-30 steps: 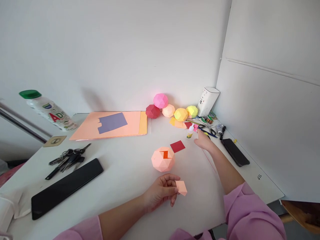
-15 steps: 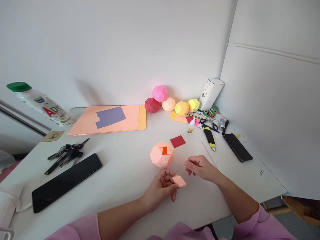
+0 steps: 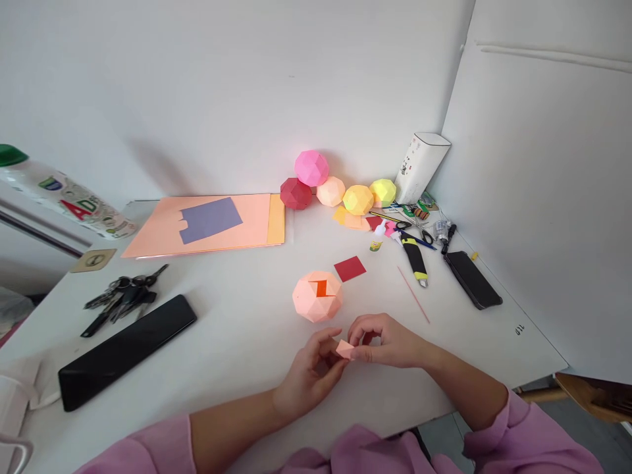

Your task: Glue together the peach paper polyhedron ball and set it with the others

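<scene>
A small peach piece of paper (image 3: 344,349) is pinched between my two hands, just above the table. My left hand (image 3: 311,372) holds its left side with closed thumb and fingers. From the right, my right hand (image 3: 382,340) grips the other side, partly covering it. Beyond the hands sits a faceted peach paper ball (image 3: 316,304) with an orange-looking opening near its top. Behind and to the right of that ball lies a dark red paper rectangle (image 3: 350,268).
Faceted paper balls, among them a pink one (image 3: 311,168), line the wall. Peach sheets (image 3: 162,230) lie at back left. A utility knife (image 3: 414,260), scissors (image 3: 417,234) and phone (image 3: 473,280) are right. Keys (image 3: 129,293) and a long black device (image 3: 128,349) are left.
My right hand has moved left and taken hold of the peach paper piece, which my left hand held alone before. The whole view has shifted slightly.
</scene>
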Demonstrator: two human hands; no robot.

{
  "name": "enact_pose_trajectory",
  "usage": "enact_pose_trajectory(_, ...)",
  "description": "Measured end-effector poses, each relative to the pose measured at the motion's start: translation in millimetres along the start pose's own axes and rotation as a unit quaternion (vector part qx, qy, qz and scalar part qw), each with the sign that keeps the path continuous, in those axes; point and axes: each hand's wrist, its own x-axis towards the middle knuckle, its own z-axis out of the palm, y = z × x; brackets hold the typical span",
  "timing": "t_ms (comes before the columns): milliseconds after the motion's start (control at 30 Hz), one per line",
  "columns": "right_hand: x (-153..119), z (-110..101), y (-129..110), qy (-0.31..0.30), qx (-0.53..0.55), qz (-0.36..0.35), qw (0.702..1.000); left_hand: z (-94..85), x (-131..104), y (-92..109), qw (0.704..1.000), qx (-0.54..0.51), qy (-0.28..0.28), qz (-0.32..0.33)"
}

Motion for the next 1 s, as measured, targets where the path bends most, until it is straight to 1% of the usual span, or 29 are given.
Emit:
enact_pose_trajectory(67,2,-1,4,0.012,0.016,-0.002,1.000,0.2,0,1,1.000,0.027,0.004,0.013)
enact_pose_trajectory(133,4,-2,8,0.023,0.036,0.012,0.999,-1.1,-1,4,0.996,0.073,0.016,0.043)
enact_pose_trajectory(200,5,-6,10,0.025,0.067,0.028,0.997,-5.2,0,7,0.981,0.148,0.067,0.107)
enact_pose_trajectory(267,7,-10,11,0.029,0.114,0.030,0.993,-12.9,3,10,0.943,0.231,0.157,0.183)
enact_pose_trajectory(300,8,-13,11,0.035,0.135,0.026,0.990,-18.0,6,11,0.921,0.266,0.199,0.203)
enact_pose_trajectory(333,10,-15,12,0.045,0.152,0.020,0.987,-23.8,9,11,0.903,0.296,0.239,0.202)
enact_pose_trajectory(400,13,-19,13,0.068,0.169,0.011,0.983,-36.6,18,9,0.877,0.349,0.276,0.181)
enact_pose_trajectory(433,14,-20,14,0.077,0.171,0.008,0.982,-43.1,23,8,0.873,0.368,0.275,0.167)
enact_pose_trajectory(467,15,-21,15,0.084,0.172,0.005,0.981,-49.1,27,5,0.880,0.376,0.255,0.138)
enact_pose_trajectory(500,16,-21,16,0.089,0.174,0.001,0.981,-54.4,31,3,0.894,0.368,0.235,0.102)
enact_pose_trajectory(567,17,-21,15,0.099,0.178,-0.004,0.979,-61.9,37,-2,0.927,0.316,0.196,0.045)
enact_pose_trajectory(633,17,-20,14,0.109,0.185,-0.007,0.977,-65.0,40,-6,0.956,0.246,0.162,0.003)
enact_pose_trajectory(700,17,-19,12,0.116,0.194,-0.008,0.974,-64.6,41,-8,0.969,0.204,0.135,-0.019)
enact_pose_trajectory(733,17,-19,12,0.120,0.199,-0.010,0.973,-63.7,41,-8,0.972,0.200,0.124,-0.021)
enact_pose_trajectory(800,18,-18,12,0.127,0.208,-0.019,0.970,-61.0,41,-7,0.969,0.219,0.111,-0.002)
enact_pose_trajectory(900,19,-18,14,0.140,0.224,-0.038,0.964,-55.8,38,-3,0.957,0.273,0.085,0.041)
enact_pose_trajectory(1000,19,-16,14,0.151,0.253,-0.046,0.955,-49.0,33,-3,0.948,0.308,0.049,0.058)
